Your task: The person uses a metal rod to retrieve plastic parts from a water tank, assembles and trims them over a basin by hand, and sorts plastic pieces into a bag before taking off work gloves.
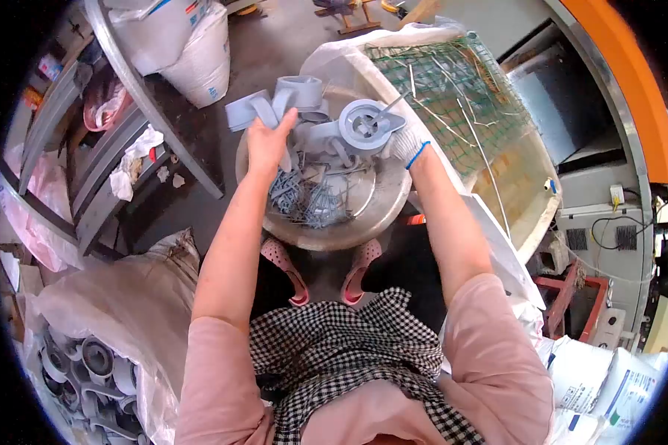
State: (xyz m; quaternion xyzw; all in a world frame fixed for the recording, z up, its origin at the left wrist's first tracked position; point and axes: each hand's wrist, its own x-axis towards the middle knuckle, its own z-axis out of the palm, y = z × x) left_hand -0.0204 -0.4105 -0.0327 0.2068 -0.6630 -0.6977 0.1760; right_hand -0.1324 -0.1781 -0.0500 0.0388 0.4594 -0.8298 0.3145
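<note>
My left hand (pixel 267 141), bare, is closed on a grey plastic fitting (pixel 246 111) with a ring-shaped end, held over the left side of a wide round basin (pixel 304 239). Another grey ring piece (pixel 300 90) sits against it; whether the two are joined I cannot tell. On the right, my right hand (pixel 404 146) wears a white knit glove with a blue cuff and grips a round grey plastic fitting (pixel 365 126) with spokes inside its opening. Its fingers are partly hidden behind the part. In the basin lie more grey fittings and a heap of thin grey sprue sticks (pixel 312 199).
A white tub (pixel 531 230) with green netting (pixel 453 96) across it stands at the right, close to the basin. A plastic sack of grey fittings (pixel 96 356) is at lower left. White sacks (pixel 200 67), curved grey metal framing (pixel 137 89) and an orange machine (pixel 634 81) surround me.
</note>
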